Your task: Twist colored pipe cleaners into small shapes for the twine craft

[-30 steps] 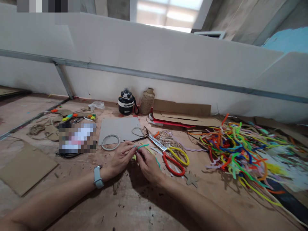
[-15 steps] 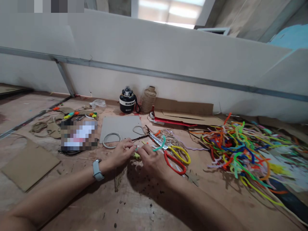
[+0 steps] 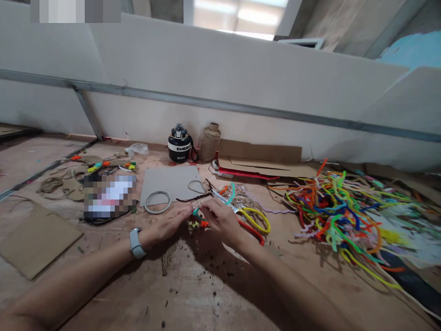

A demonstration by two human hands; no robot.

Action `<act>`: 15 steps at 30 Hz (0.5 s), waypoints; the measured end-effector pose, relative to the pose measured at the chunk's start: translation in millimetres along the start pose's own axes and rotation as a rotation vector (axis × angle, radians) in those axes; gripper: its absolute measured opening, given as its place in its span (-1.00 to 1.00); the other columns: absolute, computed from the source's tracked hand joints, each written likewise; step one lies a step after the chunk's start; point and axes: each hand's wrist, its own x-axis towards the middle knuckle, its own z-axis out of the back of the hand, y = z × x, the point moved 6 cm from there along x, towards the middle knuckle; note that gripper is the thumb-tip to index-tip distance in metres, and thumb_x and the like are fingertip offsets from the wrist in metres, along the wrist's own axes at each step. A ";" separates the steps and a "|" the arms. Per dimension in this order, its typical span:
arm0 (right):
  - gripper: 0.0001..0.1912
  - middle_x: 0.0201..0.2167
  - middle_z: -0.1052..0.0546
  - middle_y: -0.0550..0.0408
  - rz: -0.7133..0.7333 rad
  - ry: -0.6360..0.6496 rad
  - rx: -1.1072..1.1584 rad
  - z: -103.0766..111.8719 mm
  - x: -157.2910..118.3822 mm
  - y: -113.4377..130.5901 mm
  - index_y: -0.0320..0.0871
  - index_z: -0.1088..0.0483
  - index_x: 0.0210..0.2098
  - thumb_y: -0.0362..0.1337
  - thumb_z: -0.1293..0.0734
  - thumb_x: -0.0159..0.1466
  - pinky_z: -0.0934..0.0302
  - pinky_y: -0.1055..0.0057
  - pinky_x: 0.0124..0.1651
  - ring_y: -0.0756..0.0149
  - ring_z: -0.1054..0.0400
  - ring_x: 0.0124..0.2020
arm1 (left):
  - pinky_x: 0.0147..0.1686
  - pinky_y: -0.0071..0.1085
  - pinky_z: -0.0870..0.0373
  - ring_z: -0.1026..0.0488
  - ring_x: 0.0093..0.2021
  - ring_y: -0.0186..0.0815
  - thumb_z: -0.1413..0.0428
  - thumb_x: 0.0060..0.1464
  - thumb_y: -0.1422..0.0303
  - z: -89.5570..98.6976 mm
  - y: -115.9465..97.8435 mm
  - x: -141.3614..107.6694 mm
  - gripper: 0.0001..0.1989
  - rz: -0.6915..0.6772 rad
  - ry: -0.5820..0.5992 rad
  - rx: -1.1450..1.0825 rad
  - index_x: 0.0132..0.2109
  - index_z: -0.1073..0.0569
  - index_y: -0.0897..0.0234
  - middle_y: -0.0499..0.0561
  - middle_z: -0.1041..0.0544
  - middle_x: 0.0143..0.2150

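Observation:
My left hand (image 3: 175,220), with a watch (image 3: 137,243) on its wrist, pinches near a turquoise pipe cleaner (image 3: 196,212). My right hand (image 3: 221,221) closes on the same pipe cleaner from the other side, and its loose end points up past the knuckles. Small yellow and orange fuzzy shapes (image 3: 204,224) show just under the fingers. Below my left hand hangs a brown twine fringe (image 3: 168,258); the piece it belongs to is mostly hidden by my hands. Scissors (image 3: 257,220) with a yellow and a red handle lie beside my right hand, partly covered by it.
A heap of coloured pipe cleaners (image 3: 337,211) spreads at the right. Behind my hands are a grey board (image 3: 179,179), a ring (image 3: 157,202), a black bottle (image 3: 178,146) and a twine spool (image 3: 210,143). Cardboard (image 3: 39,241) lies at the left.
My right hand has turned and risen slightly, bending the pipe cleaner into a curl between the fingertips. Orange shapes now show beneath, and the right hand covers more of the scissors.

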 end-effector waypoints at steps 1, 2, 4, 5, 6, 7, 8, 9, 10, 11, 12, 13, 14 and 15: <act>-0.83 -0.30 -0.51 -0.01 0.021 0.005 -0.006 -0.2 -0.2 0.7 -0.14 -0.41 -0.23 -0.34 -0.19 0.39 -0.27 0.36 -0.21 0.26 -0.38 -0.26 | -0.19 -0.38 -0.44 -0.43 -0.26 -0.24 0.18 0.31 0.17 -1.7 4.2 0.8 -0.56 0.015 -0.001 -0.037 -0.26 -0.51 0.26 0.05 -0.56 -0.29; -0.83 -0.32 -0.51 0.00 0.036 0.007 -0.011 -0.5 -0.3 0.8 -0.14 -0.41 -0.23 -0.34 -0.19 0.39 -0.27 0.37 -0.23 0.27 -0.37 -0.27 | -0.19 -0.37 -0.44 -0.43 -0.26 -0.24 0.17 0.31 0.17 -3.8 8.1 1.8 -0.57 0.023 0.001 -0.069 -0.26 -0.51 0.28 0.05 -0.55 -0.30; -0.83 -0.33 -0.51 0.01 0.044 -0.002 -0.012 -0.9 -0.5 0.0 -0.14 -0.41 -0.23 -0.34 -0.19 0.39 -0.27 0.37 -0.23 0.27 -0.37 -0.28 | -0.15 -0.35 -0.42 -0.42 -0.23 -0.24 0.14 0.30 0.17 -7.9 14.8 3.6 -0.59 0.035 0.004 -0.124 -0.25 -0.50 0.30 0.06 -0.54 -0.27; -0.83 -0.33 -0.51 0.01 0.040 -0.010 -0.008 -1.0 -0.5 -0.6 -0.14 -0.41 -0.23 -0.34 -0.18 0.39 -0.27 0.37 -0.22 0.27 -0.37 -0.28 | -0.12 -0.35 -0.40 -0.41 -0.21 -0.24 0.13 0.29 0.18 -9.5 17.4 4.1 -0.61 0.040 0.003 -0.146 -0.24 -0.50 0.30 0.06 -0.54 -0.25; -0.83 -0.33 -0.51 0.01 0.032 -0.017 -0.003 -1.4 -0.5 -1.1 -0.14 -0.41 -0.23 -0.34 -0.18 0.38 -0.27 0.37 -0.22 0.27 -0.37 -0.28 | -0.08 -0.34 -0.39 -0.41 -0.19 -0.24 0.12 0.29 0.19 -10.9 19.3 4.4 -0.62 0.043 0.006 -0.158 -0.23 -0.50 0.31 0.06 -0.53 -0.23; -0.83 -0.33 -0.51 0.01 0.019 -0.024 0.005 -1.7 -0.4 -1.6 -0.14 -0.41 -0.23 -0.34 -0.18 0.38 -0.27 0.38 -0.21 0.28 -0.37 -0.28 | -0.06 -0.34 -0.37 -0.40 -0.19 -0.25 0.12 0.30 0.20 -11.8 20.8 4.4 -0.63 0.043 0.004 -0.159 -0.23 -0.50 0.30 0.05 -0.53 -0.23; -0.84 -0.33 -0.51 0.02 0.006 -0.031 0.015 -2.0 -0.3 -1.7 -0.14 -0.40 -0.23 -0.34 -0.18 0.38 -0.27 0.38 -0.21 0.28 -0.38 -0.28 | -0.06 -0.35 -0.36 -0.40 -0.19 -0.25 0.12 0.30 0.21 -12.2 22.0 4.1 -0.63 0.043 -0.002 -0.158 -0.25 -0.50 0.30 0.04 -0.52 -0.24; -0.84 -0.33 -0.51 0.02 -0.009 -0.039 0.026 -2.2 -0.3 -1.7 -0.14 -0.40 -0.23 -0.33 -0.19 0.38 -0.27 0.38 -0.20 0.28 -0.38 -0.28 | -0.05 -0.35 -0.35 -0.40 -0.19 -0.25 0.12 0.30 0.21 -12.6 23.4 3.7 -0.64 0.045 -0.006 -0.159 -0.26 -0.49 0.29 0.04 -0.52 -0.25; -0.84 -0.33 -0.51 0.02 -0.027 -0.046 0.037 -2.3 -0.3 -1.7 -0.14 -0.40 -0.24 -0.33 -0.19 0.38 -0.26 0.38 -0.20 0.28 -0.38 -0.28 | -0.05 -0.35 -0.35 -0.40 -0.19 -0.25 0.11 0.30 0.21 -12.9 24.8 3.2 -0.64 0.049 -0.012 -0.159 -0.28 -0.49 0.29 0.03 -0.51 -0.26; -0.85 -0.33 -0.51 0.02 -0.046 -0.053 0.046 -2.3 -0.5 -1.8 -0.14 -0.39 -0.24 -0.33 -0.19 0.38 -0.26 0.38 -0.20 0.29 -0.38 -0.29 | -0.05 -0.35 -0.35 -0.39 -0.20 -0.25 0.11 0.29 0.20 -13.1 26.3 2.6 -0.64 0.055 -0.017 -0.159 -0.29 -0.48 0.28 0.03 -0.51 -0.27; -0.85 -0.34 -0.51 0.02 -0.066 -0.056 0.052 -2.4 -0.7 -1.9 -0.15 -0.39 -0.26 -0.32 -0.19 0.38 -0.26 0.38 -0.20 0.29 -0.38 -0.29 | -0.06 -0.35 -0.35 -0.39 -0.21 -0.25 0.11 0.29 0.20 -13.5 27.8 2.0 -0.64 0.062 -0.018 -0.162 -0.29 -0.47 0.28 0.04 -0.51 -0.27; -0.85 -0.35 -0.51 0.03 -0.083 -0.056 0.053 -2.6 -0.9 -2.0 -0.15 -0.39 -0.27 -0.32 -0.19 0.38 -0.25 0.38 -0.21 0.29 -0.37 -0.30 | -0.07 -0.35 -0.35 -0.39 -0.21 -0.25 0.11 0.30 0.19 -14.2 29.1 1.4 -0.64 0.068 -0.015 -0.166 -0.29 -0.47 0.27 0.04 -0.51 -0.27; -0.85 -0.36 -0.50 0.04 -0.098 -0.054 0.053 -2.8 -1.2 -2.3 -0.15 -0.38 -0.29 -0.32 -0.20 0.37 -0.25 0.38 -0.21 0.29 -0.37 -0.31 | -0.07 -0.35 -0.34 -0.39 -0.20 -0.25 0.11 0.30 0.18 -15.1 29.7 0.9 -0.65 0.069 -0.006 -0.171 -0.27 -0.47 0.27 0.04 -0.51 -0.25; -0.85 -0.37 -0.50 0.04 -0.107 -0.053 0.050 -2.9 -1.4 -2.5 -0.14 -0.38 -0.30 -0.32 -0.20 0.37 -0.24 0.39 -0.21 0.29 -0.37 -0.32 | -0.06 -0.35 -0.34 -0.39 -0.19 -0.25 0.11 0.30 0.17 -15.5 30.0 0.4 -0.65 0.069 -0.001 -0.178 -0.25 -0.47 0.26 0.04 -0.51 -0.23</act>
